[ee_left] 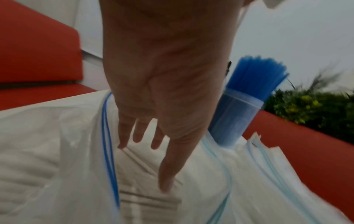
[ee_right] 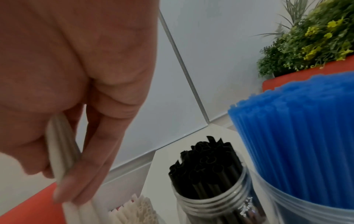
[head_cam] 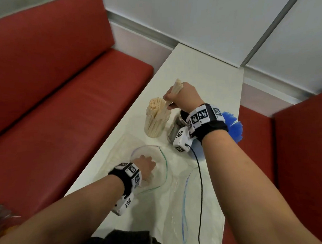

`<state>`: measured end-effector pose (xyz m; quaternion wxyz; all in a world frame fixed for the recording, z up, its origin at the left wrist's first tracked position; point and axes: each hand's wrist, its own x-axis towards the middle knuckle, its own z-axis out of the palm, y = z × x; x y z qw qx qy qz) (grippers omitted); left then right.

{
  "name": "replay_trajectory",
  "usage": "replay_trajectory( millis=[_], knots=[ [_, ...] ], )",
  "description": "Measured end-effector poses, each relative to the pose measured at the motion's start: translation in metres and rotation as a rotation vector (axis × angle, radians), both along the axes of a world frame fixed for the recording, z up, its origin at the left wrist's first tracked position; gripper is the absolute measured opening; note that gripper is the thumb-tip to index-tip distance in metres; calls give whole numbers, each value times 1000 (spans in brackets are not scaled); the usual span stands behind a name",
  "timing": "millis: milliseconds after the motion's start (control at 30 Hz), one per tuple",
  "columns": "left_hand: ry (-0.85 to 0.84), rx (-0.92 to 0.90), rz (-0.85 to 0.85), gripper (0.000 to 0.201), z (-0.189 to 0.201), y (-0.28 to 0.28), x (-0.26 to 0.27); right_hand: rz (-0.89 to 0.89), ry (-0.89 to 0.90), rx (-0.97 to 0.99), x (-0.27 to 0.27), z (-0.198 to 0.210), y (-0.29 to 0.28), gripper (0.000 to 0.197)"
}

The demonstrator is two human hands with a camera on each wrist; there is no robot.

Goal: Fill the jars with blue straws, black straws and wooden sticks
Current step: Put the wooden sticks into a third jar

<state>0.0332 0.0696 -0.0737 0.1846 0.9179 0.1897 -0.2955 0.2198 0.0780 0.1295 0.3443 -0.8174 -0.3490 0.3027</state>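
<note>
The right hand (head_cam: 183, 96) is gripping a bundle of wooden sticks (head_cam: 175, 90) between curled fingers (ee_right: 76, 178) above the stick jar (head_cam: 156, 122), while the left hand (head_cam: 144, 164), fingers straight, is reaching into a plastic bag (head_cam: 159, 179).

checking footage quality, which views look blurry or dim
Head view: fairly sharp, evenly lit, edges bent by the wide lens. Left wrist view: dim, left hand and plastic bag smeared. Right wrist view: right hand soft and close, black straws sharper, blue straws hazy.

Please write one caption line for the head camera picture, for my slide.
Right hand lowers pale sticks into a jar while left hand rests on a plastic bag.
</note>
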Motion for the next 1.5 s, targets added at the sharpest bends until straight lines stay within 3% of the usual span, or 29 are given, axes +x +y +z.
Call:
replay_trajectory(
  millis=[67, 167, 333, 533, 667, 767, 867, 1133, 1267, 1367, 1433, 1500],
  knots=[
    [65, 135, -111, 54, -13, -3, -4, -24, -54, 35, -1, -6, 7, 16],
    [94, 209, -85, 52, -24, -8, -6, -25, -90, 53, -8, -22, 7, 14],
    [19, 178, -139, 51, -23, 1, -9, -89, -75, 75, -8, -38, 8, 21],
    [90, 139, -249, 40, -16, 8, 3, -208, -69, 82, 1, -39, 16, 14],
    [85, 126, -236, 39, -20, 8, 5, -276, -105, 16, -2, -58, 17, 14],
    [75, 113, -195, 44, -23, 6, 6, -290, -73, -49, -11, -75, 14, 30],
    [98, 109, -217, 37, -24, 7, 8, -279, -60, -88, -19, -83, 12, 24],
    [146, 188, -396, 27, -16, 5, 15, -219, -329, 136, -22, -70, 13, 23],
    [107, 222, -456, 24, -18, 2, 12, -95, -509, 167, -31, -83, 16, 47],
    [59, 92, -367, 29, -19, 1, 13, 203, -631, -84, -36, -104, 15, 63],
    [15, 4, -319, 28, -16, 1, 13, 363, -618, -265, -35, -117, 10, 68],
    [-59, -76, -241, 27, -12, 1, 11, 366, -555, -233, -34, -118, 7, 65]
  ],
)
